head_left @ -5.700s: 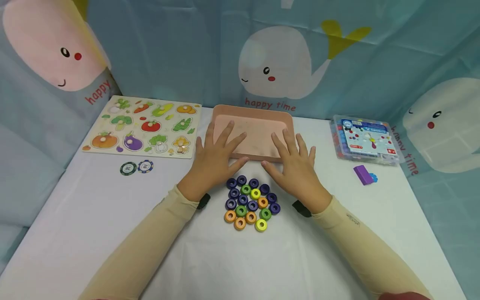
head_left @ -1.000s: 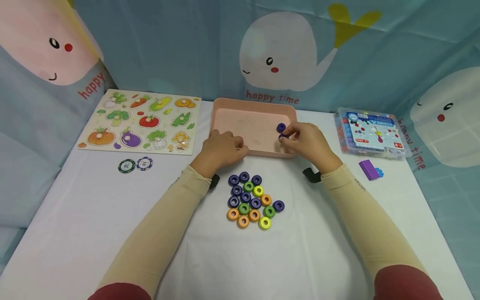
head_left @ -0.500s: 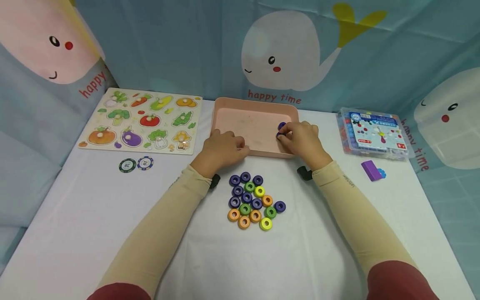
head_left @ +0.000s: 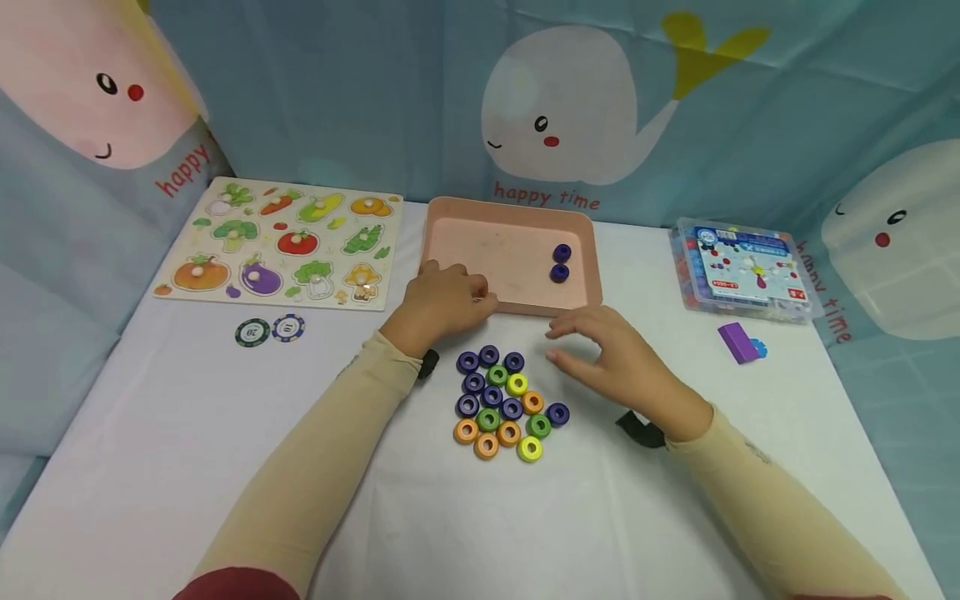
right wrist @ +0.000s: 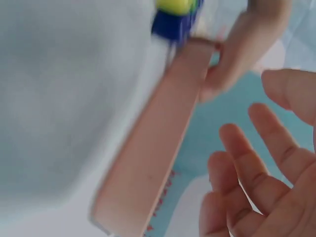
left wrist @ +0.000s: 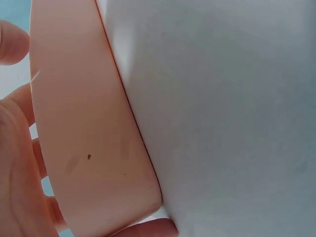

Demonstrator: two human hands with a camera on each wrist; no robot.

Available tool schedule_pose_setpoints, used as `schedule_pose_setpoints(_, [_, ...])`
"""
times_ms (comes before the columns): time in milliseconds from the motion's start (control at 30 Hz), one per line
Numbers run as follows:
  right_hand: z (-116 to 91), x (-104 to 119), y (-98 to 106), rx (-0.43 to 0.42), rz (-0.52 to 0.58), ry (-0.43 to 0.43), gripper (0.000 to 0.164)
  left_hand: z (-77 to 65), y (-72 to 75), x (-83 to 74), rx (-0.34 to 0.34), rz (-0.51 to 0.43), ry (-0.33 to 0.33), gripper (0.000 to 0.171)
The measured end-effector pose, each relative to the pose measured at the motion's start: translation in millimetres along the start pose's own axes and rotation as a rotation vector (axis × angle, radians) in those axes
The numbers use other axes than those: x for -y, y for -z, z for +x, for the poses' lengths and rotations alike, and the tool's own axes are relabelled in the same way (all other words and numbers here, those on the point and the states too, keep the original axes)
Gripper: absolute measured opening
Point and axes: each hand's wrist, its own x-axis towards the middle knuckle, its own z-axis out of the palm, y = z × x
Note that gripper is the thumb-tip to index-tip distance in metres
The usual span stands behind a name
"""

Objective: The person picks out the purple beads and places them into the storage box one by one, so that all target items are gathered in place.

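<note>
A shallow pink tray [head_left: 487, 258] stands at the back middle. My left hand [head_left: 442, 304] holds its near left corner, fingers curled over the rim [left wrist: 89, 118]. Inside the tray's right side lie two dark blue rings [head_left: 559, 273], one behind the other. My right hand [head_left: 622, 358] is above the table in front of the tray, fingers spread and loosely bent, with nothing in it. In front of the tray lies a group of rings: dark blue [head_left: 558, 424], green [head_left: 487, 428], orange [head_left: 486, 456] and yellow [head_left: 529, 458].
A vegetable peg puzzle board [head_left: 277, 242] lies left of the tray, with two round chips [head_left: 252, 332] below it. At the right are a clear plastic case [head_left: 750, 271] and a purple block [head_left: 738, 342] by a small blue piece [head_left: 761, 348]. A whale-printed curtain [head_left: 442, 100] hangs behind.
My right hand has let go of the second dark blue ring inside the tray and drawn back toward the loose rings. The left hand stays at the tray's corner.
</note>
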Motion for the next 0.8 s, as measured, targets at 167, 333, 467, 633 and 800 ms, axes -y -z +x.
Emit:
schedule_pose_setpoints(167, [-42, 8, -10, 0.112, -0.029, 0.032, 0.022, 0.2, -1.9, 1.5, -0.003, -0.007, -0.003, 0.049])
schedule_pose_setpoints(333, [-62, 7, -23, 0.162, -0.052, 0.038, 0.019, 0.3, -2.1, 1.9, 0.004, -0.008, -0.006, 0.05])
schedule_pose_setpoints(467, [-64, 4, -30, 0.137, -0.05, 0.061, 0.017, 0.2, -2.3, 2.8, 0.001, -0.01, -0.001, 0.05])
schedule_pose_setpoints(633, [-63, 3, -33, 0.115, -0.061, 0.081, 0.018, 0.3, -1.9, 2.9, -0.003, -0.009, -0.012, 0.049])
schedule_pose_setpoints(800, [-56, 5, -25, 0.127, -0.073, 0.077, 0.017, 0.2, -1.0, 2.2, -0.003, -0.01, -0.016, 0.049])
